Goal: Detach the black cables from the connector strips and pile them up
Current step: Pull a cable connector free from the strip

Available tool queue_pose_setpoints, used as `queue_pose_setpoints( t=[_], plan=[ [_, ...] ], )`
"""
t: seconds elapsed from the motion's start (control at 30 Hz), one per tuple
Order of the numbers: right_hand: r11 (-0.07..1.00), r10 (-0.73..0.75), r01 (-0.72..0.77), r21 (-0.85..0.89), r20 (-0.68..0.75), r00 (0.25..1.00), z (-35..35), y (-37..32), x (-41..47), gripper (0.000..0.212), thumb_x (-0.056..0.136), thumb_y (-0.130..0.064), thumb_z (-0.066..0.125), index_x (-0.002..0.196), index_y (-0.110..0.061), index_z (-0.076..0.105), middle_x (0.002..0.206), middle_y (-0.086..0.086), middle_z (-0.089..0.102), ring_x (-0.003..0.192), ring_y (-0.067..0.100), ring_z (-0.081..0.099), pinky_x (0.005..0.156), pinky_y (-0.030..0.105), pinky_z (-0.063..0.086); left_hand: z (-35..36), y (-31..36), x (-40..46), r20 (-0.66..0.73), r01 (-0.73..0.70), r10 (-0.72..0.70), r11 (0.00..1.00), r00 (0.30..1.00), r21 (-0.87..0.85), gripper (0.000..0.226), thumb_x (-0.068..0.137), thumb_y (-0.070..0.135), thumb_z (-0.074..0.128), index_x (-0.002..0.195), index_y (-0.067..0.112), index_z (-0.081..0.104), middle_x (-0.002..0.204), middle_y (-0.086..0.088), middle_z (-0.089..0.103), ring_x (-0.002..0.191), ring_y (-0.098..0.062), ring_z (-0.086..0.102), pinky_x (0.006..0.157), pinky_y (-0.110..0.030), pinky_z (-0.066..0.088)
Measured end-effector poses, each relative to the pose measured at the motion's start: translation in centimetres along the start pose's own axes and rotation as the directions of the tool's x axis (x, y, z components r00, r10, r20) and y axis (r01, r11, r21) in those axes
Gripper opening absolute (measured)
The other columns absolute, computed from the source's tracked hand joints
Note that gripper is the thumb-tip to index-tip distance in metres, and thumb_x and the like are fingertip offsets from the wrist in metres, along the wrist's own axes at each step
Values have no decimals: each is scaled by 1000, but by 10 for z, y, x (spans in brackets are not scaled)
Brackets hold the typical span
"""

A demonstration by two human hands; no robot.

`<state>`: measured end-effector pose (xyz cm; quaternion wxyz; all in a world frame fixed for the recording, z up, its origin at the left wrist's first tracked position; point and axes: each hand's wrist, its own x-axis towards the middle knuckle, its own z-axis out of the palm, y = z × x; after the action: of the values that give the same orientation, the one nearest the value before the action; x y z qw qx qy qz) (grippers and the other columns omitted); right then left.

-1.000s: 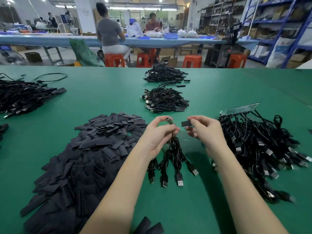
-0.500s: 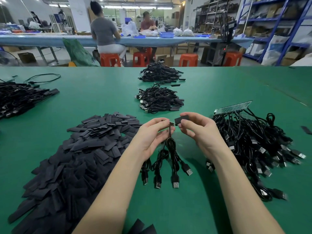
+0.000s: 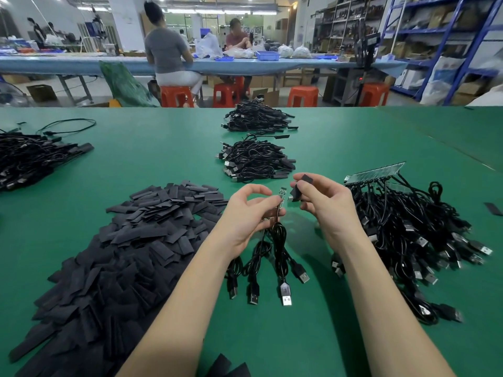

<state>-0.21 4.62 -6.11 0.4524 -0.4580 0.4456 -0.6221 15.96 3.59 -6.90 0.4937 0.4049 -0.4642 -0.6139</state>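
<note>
My left hand grips a small bunch of black USB cables by their upper ends, with a tiny circuit board end sticking up above the fingers. The plugs hang down and rest on the green table. My right hand pinches a short black sleeve just right of that board end, a small gap between them. A clear connector strip with many black cables attached lies to the right.
A large heap of black sleeves covers the table at the left. Two finished cable piles sit ahead, another cable heap at far left. People sit at a blue bench behind.
My right hand has turned the black sleeve and lifted it slightly, staying close to the board end. My left hand keeps holding the cable bunch in the same place.
</note>
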Motion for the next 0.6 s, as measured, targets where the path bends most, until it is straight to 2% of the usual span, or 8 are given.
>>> queue_pose_setpoints(
  t=[0.03,0.13,0.27,0.4,0.5,0.6],
  plan=[
    [1000,-1,1,-9,-5,1000,0,0,0,17,93,-7,69,90,-21,78,89,3,78,75,10,68,62,19,53,0,0,0,18,-14,13,1000,1000,22,17,93,8,69,103,13,56,78,-1,75,75,-15,73,74,-27,58],
    [999,21,-21,-35,-2,1000,2,2,-1,12,92,-12,71,96,-21,78,96,3,79,77,6,66,62,18,51,-1,2,-2,58,-37,34,999,998,40,15,93,9,69,100,14,57,78,-1,75,74,-12,72,67,-21,56],
    [979,96,-112,173,95,991,2,-1,-3,17,86,-12,76,103,-15,78,98,3,77,77,6,65,67,16,53,0,2,-2,87,-28,26,999,996,22,12,93,9,69,99,13,59,77,-1,74,73,-11,71,66,-19,54],
    [945,120,-158,288,143,982,-2,-4,-5,27,68,-13,82,95,-12,81,96,3,74,83,8,67,75,16,55,-2,3,-2,111,-17,23,998,994,-63,11,93,5,67,99,10,59,72,-3,71,68,-12,67,65,-20,54],
    [935,135,-166,314,118,984,-4,-6,-7,26,70,-11,82,95,-12,80,89,1,74,79,7,69,69,14,54,-5,4,-2,136,5,11,993,991,-115,9,93,3,66,96,9,59,70,-4,69,68,-14,64,64,-20,53],
    [904,131,-150,400,75,989,-5,-8,-8,21,63,-15,83,84,-15,82,85,2,76,75,7,71,65,13,54,-6,4,-2,151,21,1,989,989,-146,9,91,2,65,94,9,60,69,-5,68,67,-14,63,62,-20,53]
  ],
)
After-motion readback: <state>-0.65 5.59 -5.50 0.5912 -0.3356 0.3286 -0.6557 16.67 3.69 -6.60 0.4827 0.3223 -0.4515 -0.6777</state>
